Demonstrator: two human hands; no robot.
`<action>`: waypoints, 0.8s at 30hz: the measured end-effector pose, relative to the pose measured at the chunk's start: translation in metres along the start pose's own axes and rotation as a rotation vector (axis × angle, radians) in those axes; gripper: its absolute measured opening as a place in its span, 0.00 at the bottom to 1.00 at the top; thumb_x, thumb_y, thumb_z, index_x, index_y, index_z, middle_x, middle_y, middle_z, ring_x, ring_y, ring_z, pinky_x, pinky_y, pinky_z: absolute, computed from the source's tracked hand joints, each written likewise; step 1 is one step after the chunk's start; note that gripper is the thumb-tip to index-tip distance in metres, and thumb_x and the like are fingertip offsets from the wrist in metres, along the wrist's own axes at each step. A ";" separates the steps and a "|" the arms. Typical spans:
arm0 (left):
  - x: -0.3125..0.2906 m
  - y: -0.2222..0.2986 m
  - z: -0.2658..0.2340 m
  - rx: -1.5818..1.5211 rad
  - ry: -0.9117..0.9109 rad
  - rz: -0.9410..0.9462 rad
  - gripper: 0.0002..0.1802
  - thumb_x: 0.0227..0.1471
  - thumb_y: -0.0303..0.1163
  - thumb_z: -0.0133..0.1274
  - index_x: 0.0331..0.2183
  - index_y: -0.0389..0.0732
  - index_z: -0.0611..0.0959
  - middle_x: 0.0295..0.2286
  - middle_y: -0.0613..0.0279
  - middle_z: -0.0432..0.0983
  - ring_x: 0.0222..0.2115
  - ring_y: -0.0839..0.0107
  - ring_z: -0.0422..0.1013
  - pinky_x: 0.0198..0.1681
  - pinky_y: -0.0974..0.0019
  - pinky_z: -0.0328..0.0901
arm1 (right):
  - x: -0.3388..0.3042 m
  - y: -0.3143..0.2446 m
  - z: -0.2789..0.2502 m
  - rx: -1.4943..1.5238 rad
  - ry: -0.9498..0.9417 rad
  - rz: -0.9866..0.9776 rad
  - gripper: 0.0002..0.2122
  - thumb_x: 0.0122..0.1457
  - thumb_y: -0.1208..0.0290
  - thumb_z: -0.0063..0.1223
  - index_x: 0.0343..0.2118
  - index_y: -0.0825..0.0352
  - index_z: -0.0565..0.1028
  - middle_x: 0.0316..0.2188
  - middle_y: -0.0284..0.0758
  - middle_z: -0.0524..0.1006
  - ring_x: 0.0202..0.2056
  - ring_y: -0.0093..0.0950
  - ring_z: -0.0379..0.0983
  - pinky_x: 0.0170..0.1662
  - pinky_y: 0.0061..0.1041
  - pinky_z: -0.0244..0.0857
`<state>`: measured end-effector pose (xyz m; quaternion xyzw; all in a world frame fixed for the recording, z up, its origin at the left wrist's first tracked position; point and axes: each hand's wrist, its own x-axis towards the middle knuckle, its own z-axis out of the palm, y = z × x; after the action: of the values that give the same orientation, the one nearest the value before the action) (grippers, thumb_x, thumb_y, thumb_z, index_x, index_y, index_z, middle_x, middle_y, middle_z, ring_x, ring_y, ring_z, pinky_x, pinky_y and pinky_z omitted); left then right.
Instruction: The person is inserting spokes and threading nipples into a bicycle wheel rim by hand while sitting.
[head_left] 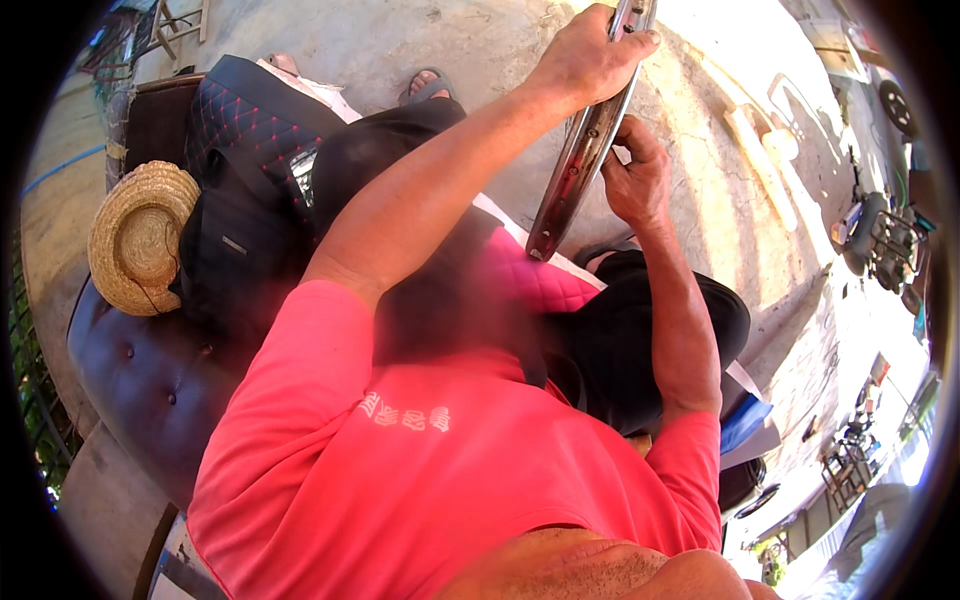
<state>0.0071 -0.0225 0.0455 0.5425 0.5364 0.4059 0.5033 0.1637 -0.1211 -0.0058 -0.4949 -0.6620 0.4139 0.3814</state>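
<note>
Ahead of the red shirt | I log metal rim, long axis running away, rightward | left hand grips far part | right hand curled just right of it, nearer shirt, hold unclear

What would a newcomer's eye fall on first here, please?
The bright pinkish-red shirt fills the lower middle. Above it, a long shiny metal strip slants toward the top, gripped by the left hand, the right hand close beside it. At the far left, a straw hat stands out beside a dark bag.
</note>
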 end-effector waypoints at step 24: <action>0.002 -0.005 0.002 -0.023 0.002 -0.020 0.32 0.63 0.52 0.56 0.47 0.28 0.78 0.37 0.44 0.80 0.40 0.56 0.77 0.46 0.55 0.69 | 0.000 -0.001 0.000 0.063 -0.001 0.034 0.10 0.55 0.83 0.60 0.41 0.69 0.81 0.35 0.36 0.82 0.36 0.28 0.80 0.44 0.28 0.72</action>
<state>0.0085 -0.0213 0.0401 0.5311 0.5375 0.4075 0.5129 0.1634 -0.1208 -0.0050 -0.4938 -0.6403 0.4411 0.3893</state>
